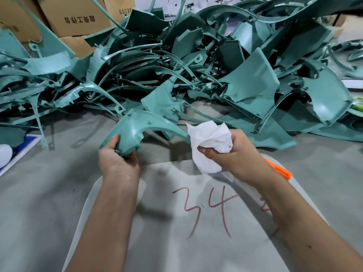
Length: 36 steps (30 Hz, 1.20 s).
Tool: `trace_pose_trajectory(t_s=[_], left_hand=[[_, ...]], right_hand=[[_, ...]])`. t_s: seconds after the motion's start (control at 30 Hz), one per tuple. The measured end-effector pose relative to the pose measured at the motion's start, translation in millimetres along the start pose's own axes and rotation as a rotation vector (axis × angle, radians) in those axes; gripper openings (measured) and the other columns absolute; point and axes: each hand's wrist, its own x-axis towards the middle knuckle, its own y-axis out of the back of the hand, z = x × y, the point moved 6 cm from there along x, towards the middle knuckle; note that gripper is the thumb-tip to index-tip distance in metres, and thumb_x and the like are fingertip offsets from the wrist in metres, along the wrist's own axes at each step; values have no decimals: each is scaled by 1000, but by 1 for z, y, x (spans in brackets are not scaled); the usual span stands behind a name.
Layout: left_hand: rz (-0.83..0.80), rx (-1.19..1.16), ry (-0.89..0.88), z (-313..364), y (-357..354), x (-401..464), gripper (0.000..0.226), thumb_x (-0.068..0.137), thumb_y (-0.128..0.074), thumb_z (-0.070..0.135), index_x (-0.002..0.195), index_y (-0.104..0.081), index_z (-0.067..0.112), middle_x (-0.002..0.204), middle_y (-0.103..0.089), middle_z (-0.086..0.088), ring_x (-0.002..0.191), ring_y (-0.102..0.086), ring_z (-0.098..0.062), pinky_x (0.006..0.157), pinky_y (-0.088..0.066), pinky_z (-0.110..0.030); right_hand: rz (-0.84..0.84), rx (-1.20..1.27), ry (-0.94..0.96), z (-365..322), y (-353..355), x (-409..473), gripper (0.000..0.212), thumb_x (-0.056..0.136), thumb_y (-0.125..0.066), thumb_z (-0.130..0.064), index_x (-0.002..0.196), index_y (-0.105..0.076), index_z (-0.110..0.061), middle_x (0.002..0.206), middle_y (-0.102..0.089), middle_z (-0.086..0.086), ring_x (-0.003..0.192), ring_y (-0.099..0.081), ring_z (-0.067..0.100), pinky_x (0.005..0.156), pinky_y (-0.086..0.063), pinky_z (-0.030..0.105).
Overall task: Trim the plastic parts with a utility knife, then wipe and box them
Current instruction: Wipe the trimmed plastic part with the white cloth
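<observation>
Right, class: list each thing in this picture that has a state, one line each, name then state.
left hand: grips the teal part's lower end.
teal part: held up off the floor.
right hand: holds the cloth.
white cloth: bunched, against the part's right end.
orange knife: lying behind the right wrist, unheld.
cardboard boxes: stacked, closed.

Two hands are at work, the left hand [117,160] and the right hand [231,154], with one white cloth [208,142] and one teal plastic part [137,130] between them. One orange utility knife [279,169] lies on the surface. Behind sits one big heap of teal parts [196,65], too tangled to count, and at least three cardboard boxes [76,16].
</observation>
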Motion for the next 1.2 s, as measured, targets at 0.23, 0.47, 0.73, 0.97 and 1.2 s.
trace_pose_trajectory(t_s=[0.23,0.47,0.73,0.97,1.2], left_hand=[[73,-72,-59,14,5,0,27,94,-61,-2,121,-65,-1,89,-75,-10,59,-74,-20,49,-54,-21],[-201,54,49,1,-11,-3,6,100,-61,14,102,-65,10,76,-69,0,50,-61,-8,44,-42,-15],[-307,219,170,-16,-19,-9,27,94,-65,38,115,-66,21,89,-65,7,68,-59,-3,56,-49,-13],[-451,40,471,-32,-24,-20,26,111,-41,27,107,-61,12,65,-67,10,42,-47,1,41,-39,-13],[-673,722,343,-49,-31,-40,10,99,-50,14,94,-58,10,49,-47,7,33,-36,0,32,-30,-11]], right_hand=[[81,33,17,-2,10,-2,10,92,-77,-4,85,-75,-11,73,-73,5,64,-61,19,56,-50,38],[-168,704,-196,-2,-3,-4,6,77,-79,-14,83,-76,-14,78,-67,8,58,-60,13,55,-52,24],[-384,841,-344,-8,-20,-15,55,44,-106,-29,81,-75,-4,64,-64,6,51,-62,12,45,-50,20],[-407,657,-348,-3,-20,-20,23,71,-71,3,70,-76,-19,64,-61,1,47,-59,9,44,-48,19],[43,1031,-370,3,-6,5,36,100,-55,-37,122,-58,-9,107,-57,12,84,-54,20,75,-56,34]])
